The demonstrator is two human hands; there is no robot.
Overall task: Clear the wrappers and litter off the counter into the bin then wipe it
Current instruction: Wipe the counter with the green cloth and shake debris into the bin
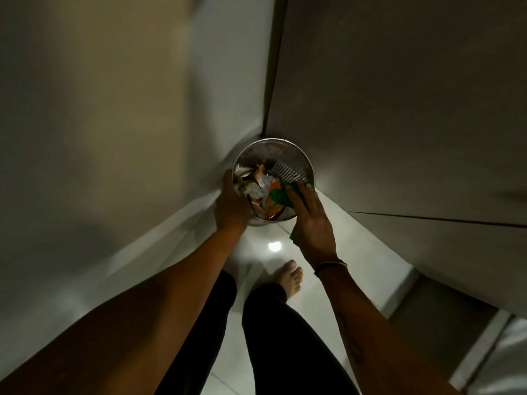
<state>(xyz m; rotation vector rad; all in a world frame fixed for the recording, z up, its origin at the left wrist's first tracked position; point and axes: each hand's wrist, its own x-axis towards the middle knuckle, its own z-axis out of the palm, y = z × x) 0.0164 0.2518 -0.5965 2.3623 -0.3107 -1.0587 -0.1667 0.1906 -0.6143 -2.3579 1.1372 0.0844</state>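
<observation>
A round perforated steel bin [295, 168] stands on the floor in a corner. My left hand [231, 208] is at its left rim, closed on a bunch of crumpled white and orange wrappers [261, 192] that hang over the bin's mouth and front rim. My right hand [312, 223] is over the front right rim and holds a green wrapper [281, 198]. Its fingers lie flat on top, and a green corner shows below the palm. What lies on the bin's bottom is hidden by the wrappers.
Grey cabinet panels [399, 109] rise on the right and a pale wall [114, 109] on the left, meeting behind the bin. The glossy tiled floor [356, 252] holds my bare foot [291, 276] and dark-trousered legs. The counter is out of view.
</observation>
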